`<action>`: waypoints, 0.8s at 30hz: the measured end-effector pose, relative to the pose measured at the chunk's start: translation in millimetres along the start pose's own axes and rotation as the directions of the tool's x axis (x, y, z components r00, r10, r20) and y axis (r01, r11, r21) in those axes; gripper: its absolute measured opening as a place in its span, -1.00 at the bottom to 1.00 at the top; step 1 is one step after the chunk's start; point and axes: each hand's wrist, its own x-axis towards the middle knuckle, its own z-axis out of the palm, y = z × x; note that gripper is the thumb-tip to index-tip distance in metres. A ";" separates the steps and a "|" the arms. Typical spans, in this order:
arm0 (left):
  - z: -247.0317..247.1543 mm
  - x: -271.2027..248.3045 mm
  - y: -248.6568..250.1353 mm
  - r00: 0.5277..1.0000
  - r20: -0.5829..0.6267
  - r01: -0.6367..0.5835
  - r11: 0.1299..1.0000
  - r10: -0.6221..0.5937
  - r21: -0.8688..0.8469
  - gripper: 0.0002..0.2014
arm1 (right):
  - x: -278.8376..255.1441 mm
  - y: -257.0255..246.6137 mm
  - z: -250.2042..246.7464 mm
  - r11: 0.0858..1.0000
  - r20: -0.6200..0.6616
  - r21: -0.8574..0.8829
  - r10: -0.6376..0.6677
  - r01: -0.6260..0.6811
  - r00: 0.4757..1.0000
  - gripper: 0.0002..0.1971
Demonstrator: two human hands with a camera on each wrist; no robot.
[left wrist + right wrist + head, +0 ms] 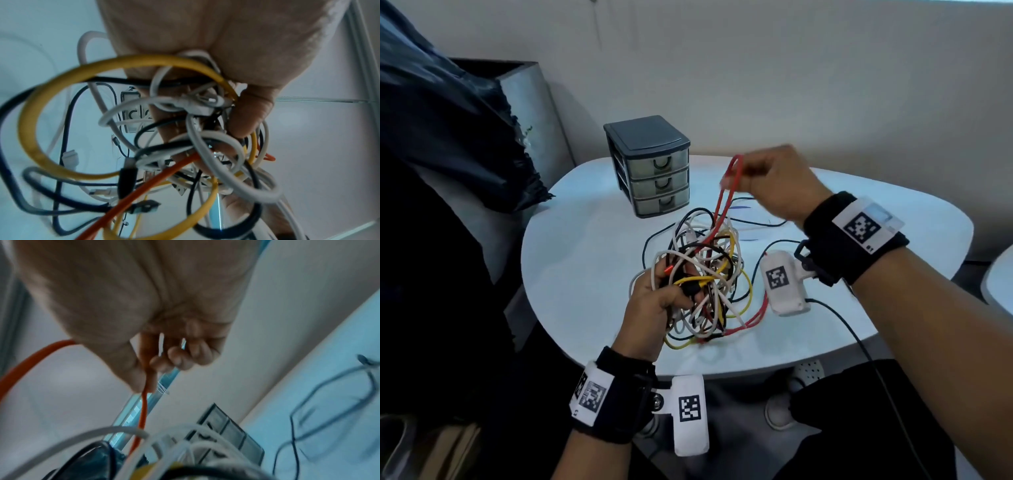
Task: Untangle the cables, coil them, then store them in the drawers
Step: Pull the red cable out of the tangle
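A tangle of white, black, yellow and red cables (709, 274) hangs over the white table (585, 246), gripped from the left by my left hand (664, 294). In the left wrist view my left hand (236, 100) curls round the tangled cables (185, 146), with a big yellow loop (51, 113) in front. My right hand (767, 181) is raised above the tangle and pinches a loop of the red cable (729, 185), which runs down into it. The right wrist view shows the red cable (146, 395) pinched between thumb and fingers of my right hand (148, 369). The grey three-drawer unit (650, 164), drawers shut, stands behind the tangle.
A thin dark cable (756, 222) lies loose on the table to the right of the drawers. A dark plastic bag (448, 120) over a grey bin (534, 113) stands at the left. A second white table edge (1000, 277) shows at far right.
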 end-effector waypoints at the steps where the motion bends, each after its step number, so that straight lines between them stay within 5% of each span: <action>1: 0.5 0.4 0.5 1.000 0.003 -0.001 1.000 0.001 -0.006 -0.62 | 3.1 -2.3 -1.9 0.996 -0.149 0.016 -0.088 0.092 0.985 -0.80; 4: 3.4 2.5 4.2 1.000 0.001 -0.010 0.998 0.010 -0.056 -0.63 | 6.1 -7.0 -2.1 0.961 -0.347 0.130 -0.187 0.244 0.919 -0.84; 7: 4.1 4.2 8.4 1.000 -0.011 -0.020 0.995 0.019 -0.096 -0.62 | -0.1 -3.7 4.2 0.976 -0.014 0.216 -0.010 0.013 1.000 -0.90; 10: 2.7 5.0 10.4 1.000 -0.017 -0.023 0.993 0.021 -0.118 -0.66 | -6.2 5.1 12.4 0.991 0.191 0.068 0.099 -0.113 0.977 -0.82; 16: -0.5 1.1 8.7 1.000 -0.015 0.002 0.991 -0.004 -0.136 -0.60 | -10.1 1.8 8.4 0.992 0.360 0.018 0.110 -0.125 0.927 -0.94; 24: 1.6 0.0 7.6 1.000 0.006 0.017 0.992 -0.017 -0.124 -0.59 | -0.8 -3.8 -5.9 0.965 0.319 0.217 0.074 -0.149 0.945 -0.95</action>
